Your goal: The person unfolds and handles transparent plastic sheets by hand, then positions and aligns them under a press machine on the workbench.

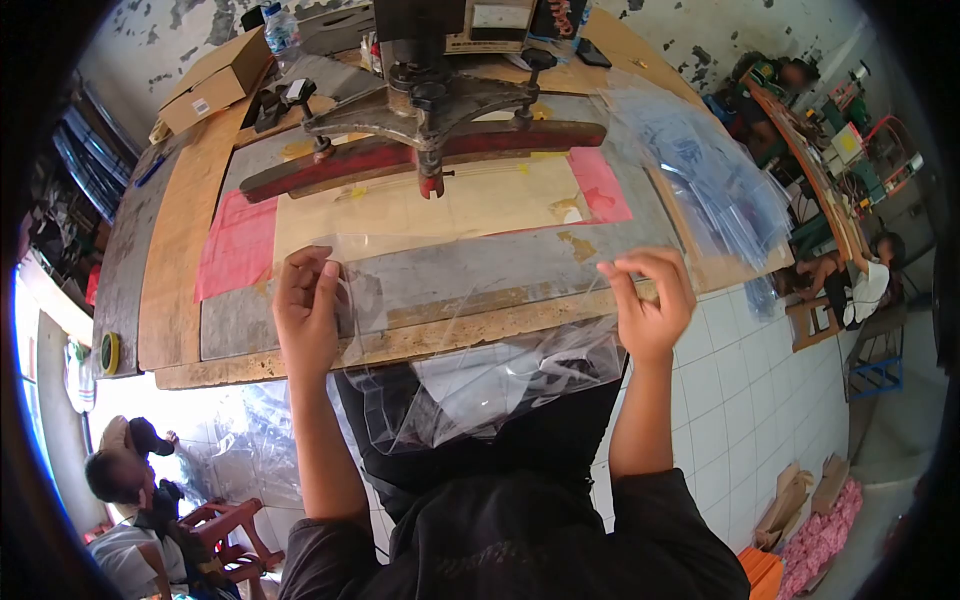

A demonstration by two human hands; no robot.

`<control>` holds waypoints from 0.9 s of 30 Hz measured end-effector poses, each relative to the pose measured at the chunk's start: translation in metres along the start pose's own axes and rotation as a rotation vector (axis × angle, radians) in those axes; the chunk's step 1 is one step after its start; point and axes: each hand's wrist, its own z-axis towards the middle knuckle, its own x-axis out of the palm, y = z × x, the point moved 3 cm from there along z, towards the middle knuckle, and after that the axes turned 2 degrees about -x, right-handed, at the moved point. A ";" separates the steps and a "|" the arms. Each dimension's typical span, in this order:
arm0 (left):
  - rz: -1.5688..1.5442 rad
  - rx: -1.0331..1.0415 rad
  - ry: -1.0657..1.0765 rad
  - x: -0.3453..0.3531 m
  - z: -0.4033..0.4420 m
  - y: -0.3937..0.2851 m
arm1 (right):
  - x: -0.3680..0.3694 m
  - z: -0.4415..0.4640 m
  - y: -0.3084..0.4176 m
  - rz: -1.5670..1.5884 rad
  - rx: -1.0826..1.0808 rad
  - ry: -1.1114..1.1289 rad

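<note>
My left hand [308,305] pinches the left side of a clear plastic sheet [365,300] between thumb and fingers, at the front of the work table. On the other side, my right hand [655,305] has thumb and index finger brought together at the sheet's right side. The see-through film spans between both hands and droops over the table's front edge onto my lap, where it is crumpled. Beyond my hands lies a cream-coloured bed [430,210] with pink strips [235,245] at its ends. Above it hangs a press head with a red-sided bar [350,165].
Stacked clear plastic sheets [710,160] lie on the table's right side. A cardboard box [215,80], a water bottle [281,30] and a phone [593,53] are at the back. A tape roll [110,352] sits at left. Other people work at lower left and far right.
</note>
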 end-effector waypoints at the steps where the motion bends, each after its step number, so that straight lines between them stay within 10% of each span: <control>1: 0.050 -0.028 -0.002 0.000 -0.001 0.001 | 0.003 -0.002 -0.006 0.001 -0.004 -0.001; 7: 0.173 -0.072 -0.012 0.004 -0.002 -0.006 | 0.016 -0.030 -0.045 0.446 0.631 0.064; 11: 0.728 0.458 -0.214 0.013 -0.011 -0.033 | 0.004 -0.023 -0.026 0.653 0.691 0.014; 21: 0.848 0.905 0.047 0.095 -0.129 -0.062 | -0.012 -0.013 0.018 0.759 0.685 0.038; 27: 0.429 0.587 0.480 0.133 -0.131 -0.064 | -0.017 -0.008 0.032 0.785 0.741 -0.016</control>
